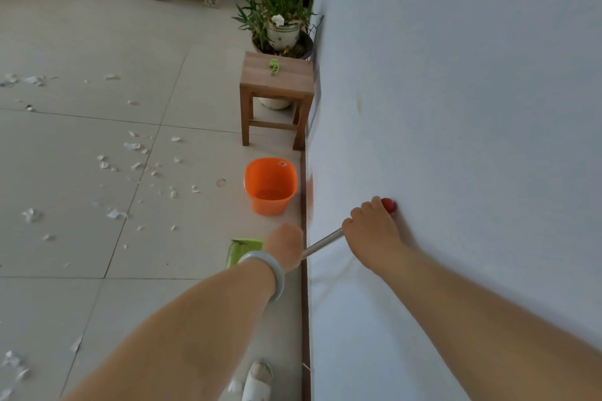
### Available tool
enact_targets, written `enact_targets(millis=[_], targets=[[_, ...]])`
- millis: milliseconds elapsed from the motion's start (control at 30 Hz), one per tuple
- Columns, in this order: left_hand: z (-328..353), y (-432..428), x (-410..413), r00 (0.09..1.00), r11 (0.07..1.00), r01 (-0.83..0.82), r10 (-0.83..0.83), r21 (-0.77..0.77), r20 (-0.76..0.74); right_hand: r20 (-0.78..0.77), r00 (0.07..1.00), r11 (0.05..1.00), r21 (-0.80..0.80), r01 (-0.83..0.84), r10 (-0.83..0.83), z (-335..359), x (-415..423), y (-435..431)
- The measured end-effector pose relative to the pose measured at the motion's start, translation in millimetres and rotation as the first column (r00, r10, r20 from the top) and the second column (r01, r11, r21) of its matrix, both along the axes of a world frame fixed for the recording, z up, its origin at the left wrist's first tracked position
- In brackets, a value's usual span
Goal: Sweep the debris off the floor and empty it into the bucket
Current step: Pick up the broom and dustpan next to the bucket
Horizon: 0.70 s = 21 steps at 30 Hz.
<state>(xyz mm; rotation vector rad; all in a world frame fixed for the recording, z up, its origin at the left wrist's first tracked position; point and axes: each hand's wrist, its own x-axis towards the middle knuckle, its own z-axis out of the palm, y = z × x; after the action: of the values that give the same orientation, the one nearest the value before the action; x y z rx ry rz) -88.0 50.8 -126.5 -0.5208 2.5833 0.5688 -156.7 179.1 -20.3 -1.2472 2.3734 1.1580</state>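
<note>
Head view: right hand [371, 234] grips metal handle [322, 242]; left hand [285, 247] grip unclear. Risk: wide swing topples nearby bucket [268, 205].

I see the orange plastic bucket [270, 185] standing upright on the tiled floor [81, 238], close against the foot of the wall [456, 107]. Its mouth is open and its inside shows plain orange. White paper scraps [133, 146] lie scattered over the tiles to the left of the bucket, apart from it, with more at the far left edge and the lower left corner. Nearer me than the bucket, a silver metal handle [322, 242] with a red cap [389, 205] slants from the wall down to a flat green head [244, 251] on the floor. I cannot tell whether that head is a broom or a dustpan.
</note>
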Motion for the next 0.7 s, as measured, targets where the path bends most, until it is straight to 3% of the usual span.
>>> enact_targets(millis=[133,300,500,700], targets=[[-8.3,-14.6,23.5,0.993,0.994,-0.113,0.113,-0.01,0.021,0.019,0.999,1.0,0.013,0.027,-0.028,-3.3,11.4,-1.1],[-4.4,-34.8,63.3,0.981,0.978,-0.193,0.192,0.073,0.029,0.207,0.957,0.953,0.267,0.144,-0.203,-8.7,64.9,-5.2],[4.5,-75.2,134.4,0.924,0.916,-0.373,0.381,0.147,-0.029,0.339,0.926,0.98,0.162,0.118,-0.168,-8.5,149.2,-6.9],[32.0,-122.2,231.8,0.852,0.86,-0.483,0.505,0.165,-0.137,0.284,0.957,0.997,0.071,0.036,-0.055,24.5,223.2,-3.3]])
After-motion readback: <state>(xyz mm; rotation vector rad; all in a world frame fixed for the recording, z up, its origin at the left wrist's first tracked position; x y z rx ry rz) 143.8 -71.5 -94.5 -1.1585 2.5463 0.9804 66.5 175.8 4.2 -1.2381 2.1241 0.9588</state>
